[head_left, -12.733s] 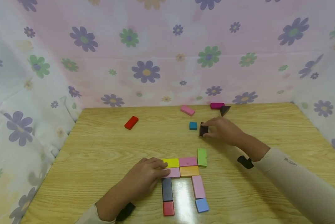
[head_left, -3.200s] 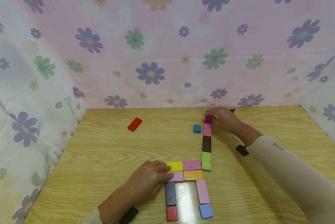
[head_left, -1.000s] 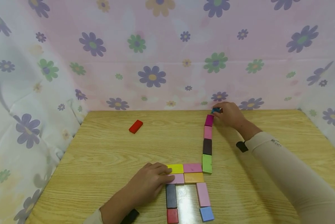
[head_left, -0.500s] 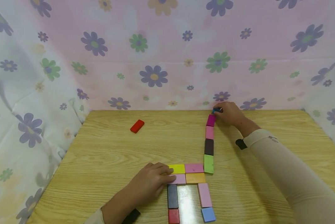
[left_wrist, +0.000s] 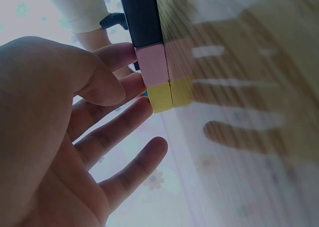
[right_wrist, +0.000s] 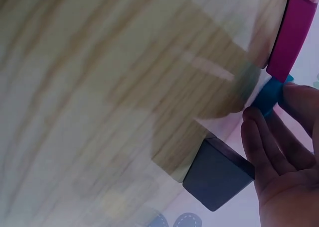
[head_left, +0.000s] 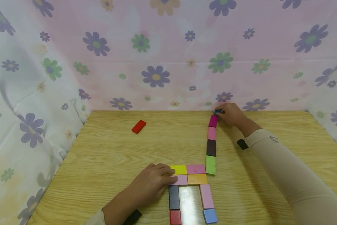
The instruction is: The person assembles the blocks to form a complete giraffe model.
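Observation:
My right hand [head_left: 232,115] pinches a blue block [right_wrist: 268,95] between thumb and fingers at the far end of a column. That column runs back from a green block [head_left: 210,165] through a dark brown block [head_left: 211,147], a pink block [head_left: 211,133] and a magenta block [head_left: 213,121]. In the right wrist view the blue block meets the magenta one's end. The fingers of my left hand [head_left: 148,184] touch the left ends of a yellow block [head_left: 179,169] and a light pink block [head_left: 181,180]. Beside these lie a pink block [head_left: 196,169] and an orange block [head_left: 197,179].
Two legs point toward me: dark grey [head_left: 174,197] and red [head_left: 175,217] blocks left, pink [head_left: 206,196] and light blue [head_left: 210,216] right. A loose red block [head_left: 139,127] lies back left. A dark wedge-shaped block [right_wrist: 217,174] stands near my right fingers. Flowered cloth [head_left: 157,47] borders the table.
Since the oldest frame, the dark brown, pink and magenta blocks joined the column behind the green one. My right hand carried the blue block to its far end. The last half second shows almost no movement.

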{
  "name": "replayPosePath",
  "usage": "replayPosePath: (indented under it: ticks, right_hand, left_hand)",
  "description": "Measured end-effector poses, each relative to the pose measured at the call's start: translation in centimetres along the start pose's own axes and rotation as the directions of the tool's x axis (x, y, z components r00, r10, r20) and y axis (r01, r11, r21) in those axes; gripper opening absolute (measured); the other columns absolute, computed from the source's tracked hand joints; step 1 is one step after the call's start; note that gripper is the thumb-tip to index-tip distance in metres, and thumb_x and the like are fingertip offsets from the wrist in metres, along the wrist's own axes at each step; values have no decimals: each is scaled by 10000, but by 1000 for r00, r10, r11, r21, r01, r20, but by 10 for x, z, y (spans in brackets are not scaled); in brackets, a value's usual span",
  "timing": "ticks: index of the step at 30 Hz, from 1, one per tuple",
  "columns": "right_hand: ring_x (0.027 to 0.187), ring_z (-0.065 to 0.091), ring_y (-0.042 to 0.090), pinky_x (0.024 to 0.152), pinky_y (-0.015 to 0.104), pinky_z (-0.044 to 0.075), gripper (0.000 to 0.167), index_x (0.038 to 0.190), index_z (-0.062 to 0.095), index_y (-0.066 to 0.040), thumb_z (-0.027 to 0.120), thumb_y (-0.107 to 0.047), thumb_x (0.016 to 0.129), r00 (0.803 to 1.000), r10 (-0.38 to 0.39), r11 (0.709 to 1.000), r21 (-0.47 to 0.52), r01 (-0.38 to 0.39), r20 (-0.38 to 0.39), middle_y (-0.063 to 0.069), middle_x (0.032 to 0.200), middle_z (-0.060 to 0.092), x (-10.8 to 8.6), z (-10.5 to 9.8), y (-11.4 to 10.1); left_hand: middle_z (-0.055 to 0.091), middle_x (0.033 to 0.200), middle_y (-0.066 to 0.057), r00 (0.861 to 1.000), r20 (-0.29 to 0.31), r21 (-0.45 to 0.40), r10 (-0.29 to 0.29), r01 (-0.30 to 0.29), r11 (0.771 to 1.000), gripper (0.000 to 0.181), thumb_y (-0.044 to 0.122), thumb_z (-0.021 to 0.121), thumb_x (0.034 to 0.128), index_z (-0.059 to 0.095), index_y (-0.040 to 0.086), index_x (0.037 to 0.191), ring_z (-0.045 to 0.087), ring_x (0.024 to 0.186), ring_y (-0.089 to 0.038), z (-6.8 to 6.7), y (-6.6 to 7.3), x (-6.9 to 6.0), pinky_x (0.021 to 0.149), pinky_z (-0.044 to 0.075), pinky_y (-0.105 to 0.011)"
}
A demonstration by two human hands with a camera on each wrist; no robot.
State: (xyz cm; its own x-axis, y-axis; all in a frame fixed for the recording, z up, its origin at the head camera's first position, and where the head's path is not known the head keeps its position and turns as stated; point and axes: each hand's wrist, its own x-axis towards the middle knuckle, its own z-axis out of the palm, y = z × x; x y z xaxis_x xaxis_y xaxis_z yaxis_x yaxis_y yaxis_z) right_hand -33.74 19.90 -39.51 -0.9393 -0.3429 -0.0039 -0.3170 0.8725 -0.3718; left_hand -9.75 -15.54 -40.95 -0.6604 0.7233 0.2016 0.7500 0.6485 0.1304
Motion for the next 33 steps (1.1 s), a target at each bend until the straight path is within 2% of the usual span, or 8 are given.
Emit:
replayPosePath:
  ticks: [9,16,21,25,27,28,31,33]
  right_hand:
    - [1024,650,373,842,474,540,323,1289,641,44,571,-65,993,1000,-27,1000,-11,27,12,281,1194,670,0,-1,4]
    - [995,639,353,804,444,527,331,1305,632,38,555,-69,1001,1000,-25,1000,-18,25,11,272,1205,668,-3,-1,5]
    - [1023,613,370,866,507,514,337,1295,649,17,487,-86,1018,999,-28,1000,-10,27,-32,259,1263,646,-11,-8,7]
    - [603,516,280,645,434,469,373,1293,645,19,428,-29,994,997,-55,998,-6,55,-47,290,1356,577,-20,-17,13]
    - [498,366,215,555,383,389,407,1303,633,26,406,15,965,997,-68,998,-2,68,-38,302,1373,554,-25,-21,17]
    - [495,375,226,552,387,393,427,1306,625,38,391,44,949,996,-84,996,-10,83,-29,308,1371,552,-28,-22,19]
    - [791,634,373,722,488,542,467,1312,620,46,377,110,919,990,-139,989,-51,138,-4,296,1336,587,-34,-25,24]
    - [1117,601,470,881,574,529,486,1318,617,44,374,140,908,986,-167,982,-83,167,14,290,1322,598,-38,-26,26]
  left_hand:
    - [709,1197,57,1000,-21,11,9,-9,1000,253,183,644,965,758,271,1174,639,1147,-141,1,0,1,910,541,-382]
    - [705,1212,56,1000,-1,5,5,-5,1000,260,182,628,976,752,268,1188,635,1159,-143,1,1,1,927,538,-385]
    - [708,1205,54,1000,-9,6,9,-9,1000,251,187,629,975,756,274,1174,638,1151,-144,0,1,2,910,535,-364]
    - [710,1201,53,1000,-13,11,12,-12,1000,243,193,631,973,758,275,1164,640,1144,-143,0,1,2,899,534,-358]
    - [708,1204,52,1000,-10,12,10,-9,1000,242,197,629,974,758,272,1165,638,1144,-145,0,1,2,903,533,-362]
    - [707,1209,54,1000,-4,11,6,-6,1000,243,201,623,978,757,273,1168,636,1148,-144,0,1,2,908,532,-361]
    - [704,1216,55,1000,5,7,-1,1,1000,248,196,619,978,756,271,1171,632,1155,-145,0,1,1,915,532,-367]
    - [703,1217,55,1000,9,4,-5,5,1000,250,192,619,977,757,268,1171,630,1154,-145,-1,1,1,912,531,-365]
